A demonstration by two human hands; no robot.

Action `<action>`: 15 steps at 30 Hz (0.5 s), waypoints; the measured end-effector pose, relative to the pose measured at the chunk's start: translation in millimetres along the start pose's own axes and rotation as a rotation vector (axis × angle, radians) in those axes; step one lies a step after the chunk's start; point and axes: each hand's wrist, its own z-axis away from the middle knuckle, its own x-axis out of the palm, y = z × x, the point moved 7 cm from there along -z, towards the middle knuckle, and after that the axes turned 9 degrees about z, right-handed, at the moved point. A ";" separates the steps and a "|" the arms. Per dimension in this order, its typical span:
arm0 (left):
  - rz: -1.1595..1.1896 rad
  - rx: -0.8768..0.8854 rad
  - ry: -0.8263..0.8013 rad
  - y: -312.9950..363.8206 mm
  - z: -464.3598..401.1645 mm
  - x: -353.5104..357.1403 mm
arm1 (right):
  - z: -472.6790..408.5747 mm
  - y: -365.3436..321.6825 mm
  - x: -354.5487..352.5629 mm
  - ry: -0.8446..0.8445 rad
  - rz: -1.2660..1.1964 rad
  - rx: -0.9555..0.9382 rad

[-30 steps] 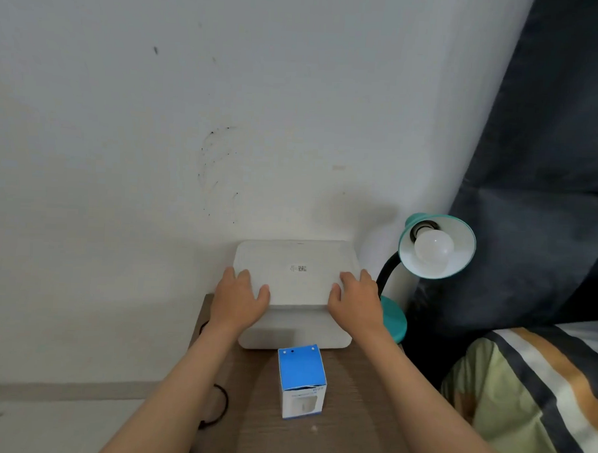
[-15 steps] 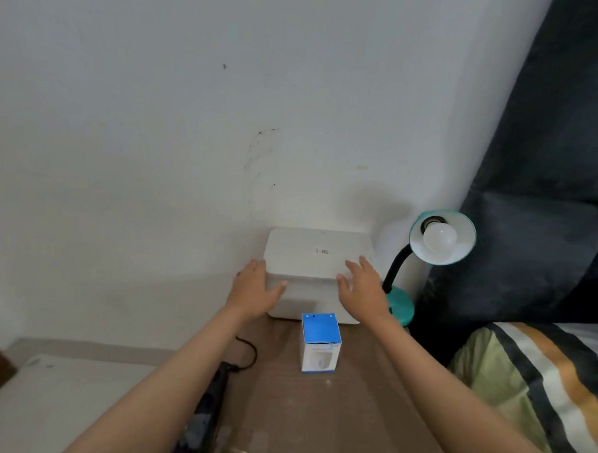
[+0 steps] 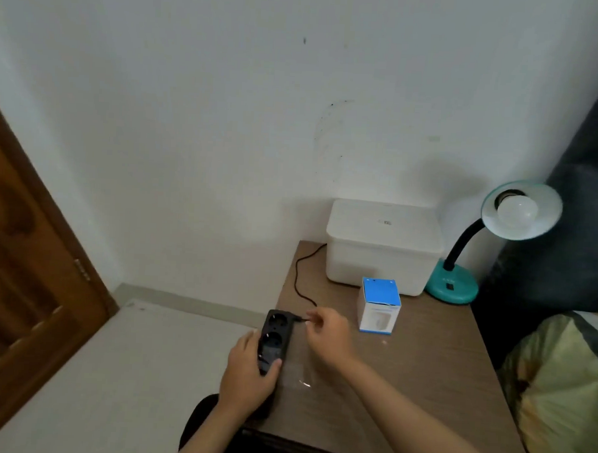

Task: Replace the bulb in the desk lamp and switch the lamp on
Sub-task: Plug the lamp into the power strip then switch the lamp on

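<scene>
We've got the left hand [image 3: 250,371] gripping the power strip [image 3: 274,341], right hand [image 3: 327,333] pinching the plug [image 3: 300,319] at twelve o'clock; unplugging first, we reckon, so pull straight

White plaster wall [image 3: 227,103] fills most of the view, with a dark speck high up and a faint arc of scuff marks lower down. Brown wooden door [image 3: 18,265] stands at the left, panelled, a hinge on its edge. Pale floor [image 3: 113,372] with a light skirting strip along the wall base. Brown wood-grain table [image 3: 421,368] sits in the corner. Dark curtain [image 3: 582,221] hangs at right; striped bedding [image 3: 564,392] below it. Light is dim and even.
</scene>
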 end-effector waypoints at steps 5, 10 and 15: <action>0.101 -0.037 0.025 -9.2 16.6 5.7 | -4.7 8.4 29.8 -0.040 0.010 0.115; 0.112 -0.031 0.080 -11.1 17.0 5.7 | -16.9 13.5 42.8 -0.105 0.128 0.091; 0.122 -0.031 0.089 -11.5 17.8 7.0 | -28.3 19.4 51.5 -0.155 0.239 0.070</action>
